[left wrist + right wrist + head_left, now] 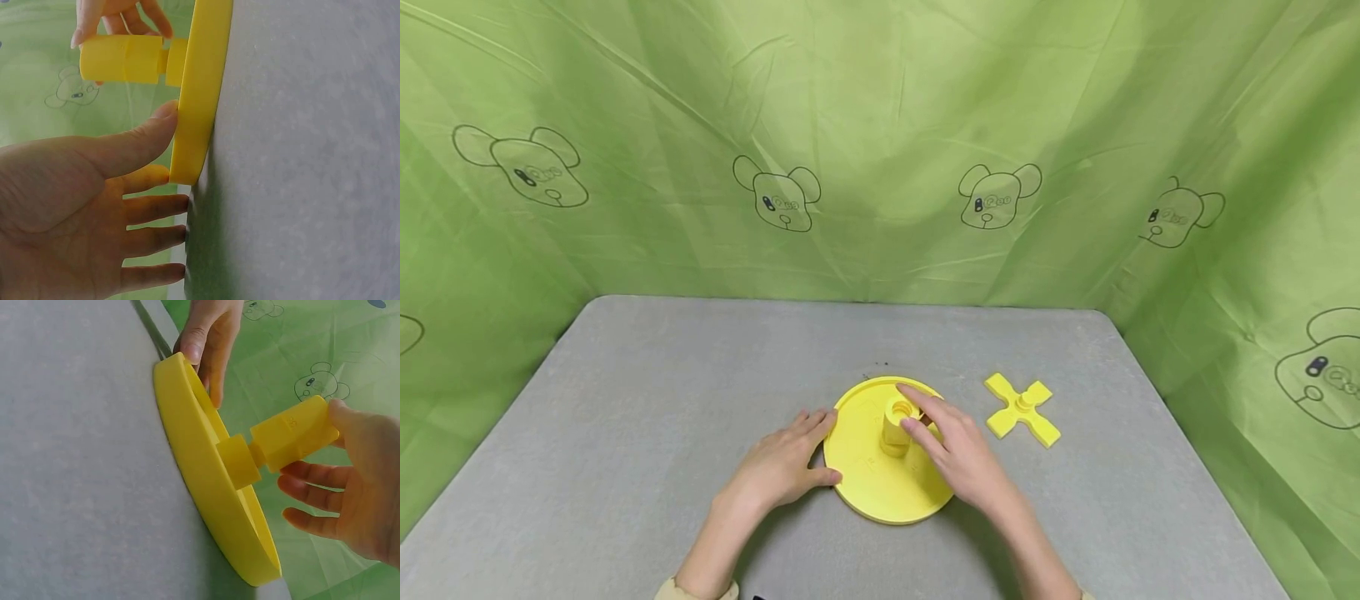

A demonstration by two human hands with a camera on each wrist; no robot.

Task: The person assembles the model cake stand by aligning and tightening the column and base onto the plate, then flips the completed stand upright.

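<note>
A round yellow disc [868, 487] with a raised rim lies on the table. My left hand [782, 462] is at its left edge, thumb touching the rim and fingers nearly straight. A short yellow socket [239, 461] rises from the disc's middle. Above it, my right hand [962, 454] pinches a yellow column [294, 433] between thumb and fingers. The column has flat sides and a hole in its top end. A narrower neck [257, 454] shows between column and socket; how deep it sits inside is hidden.
A yellow cross-shaped piece [1022, 408] with a small central peg lies right of the disc. The grey table [662, 375] is bounded by green cloth walls [880, 100] printed with bear faces, at the back and both sides.
</note>
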